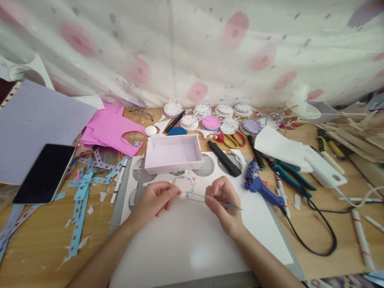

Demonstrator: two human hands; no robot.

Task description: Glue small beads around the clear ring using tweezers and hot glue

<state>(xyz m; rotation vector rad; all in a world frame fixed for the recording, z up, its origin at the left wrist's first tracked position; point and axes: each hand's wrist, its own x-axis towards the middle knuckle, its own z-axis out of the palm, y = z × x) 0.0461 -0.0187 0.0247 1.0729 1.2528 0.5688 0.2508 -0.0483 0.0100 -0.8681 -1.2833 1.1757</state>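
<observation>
Over a white sheet point(192, 232), my left hand point(159, 198) pinches the near-left side of a thin ring point(194, 182) dotted with small pale blue and cream pieces. Slim tweezers point(231, 206) sit between the thumb and fingers of my right hand point(224, 204). Their narrow tips reach left to the lower edge of the ring; whether they grip a piece there is too small to tell. Just behind the ring stands an open pale pink box point(174, 165).
A blue glue gun point(261, 184) with a looping black cord lies right, beside teal-handled pliers point(295, 176). Several decorated round discs point(211, 123) line the back. At left are a phone point(45, 173), punched blue paper strips point(81, 204) and pink sheets point(111, 130).
</observation>
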